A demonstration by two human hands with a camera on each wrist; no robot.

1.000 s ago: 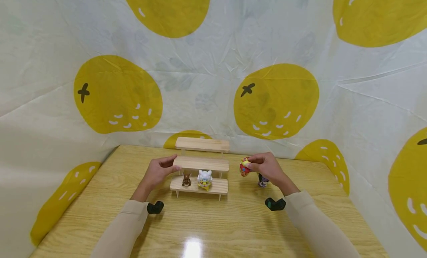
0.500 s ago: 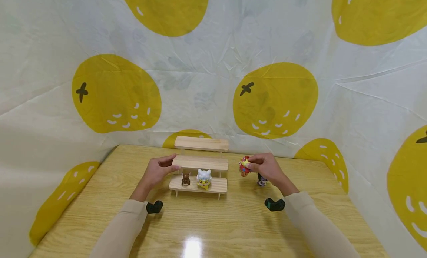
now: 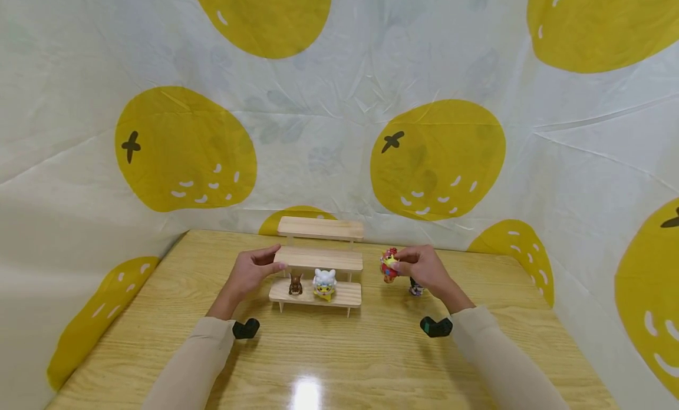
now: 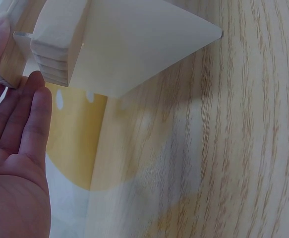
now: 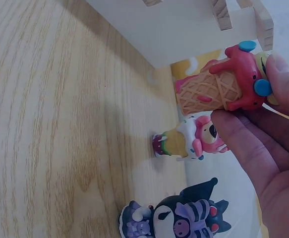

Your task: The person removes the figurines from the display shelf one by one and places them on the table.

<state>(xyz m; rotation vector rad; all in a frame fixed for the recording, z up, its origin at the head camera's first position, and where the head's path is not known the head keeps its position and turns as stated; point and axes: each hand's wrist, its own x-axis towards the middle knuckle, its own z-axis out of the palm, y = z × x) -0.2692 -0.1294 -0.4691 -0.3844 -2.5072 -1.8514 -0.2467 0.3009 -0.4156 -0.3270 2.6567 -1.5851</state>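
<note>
My left hand (image 3: 251, 273) pinches the left end of the middle board of a three-tier wooden display shelf (image 3: 318, 258), thumb above and fingers below. In the left wrist view, the fingers (image 4: 32, 119) lie under the board's end. Right of the shelf, my right hand (image 3: 424, 268) holds an ice-cream-cone figurine (image 5: 211, 89) by its top. The figurine has a waffle cone, dripping red topping and blue dots; thumb and fingers hide part of its yellow top. In the right wrist view it is tilted sideways, above the table.
A brown figurine (image 3: 295, 285) and a white-and-yellow figurine (image 3: 325, 285) stand on the lowest board. Near my right hand stand a black-and-purple figurine (image 5: 179, 218) and a pink-headed figurine (image 5: 194, 139). A fruit-print cloth (image 3: 318, 133) hangs behind the table (image 3: 350, 363).
My right hand has dipped very slightly, and the ice-cream-cone figurine has turned a little in its fingers. My left hand keeps its place on the shelf.
</note>
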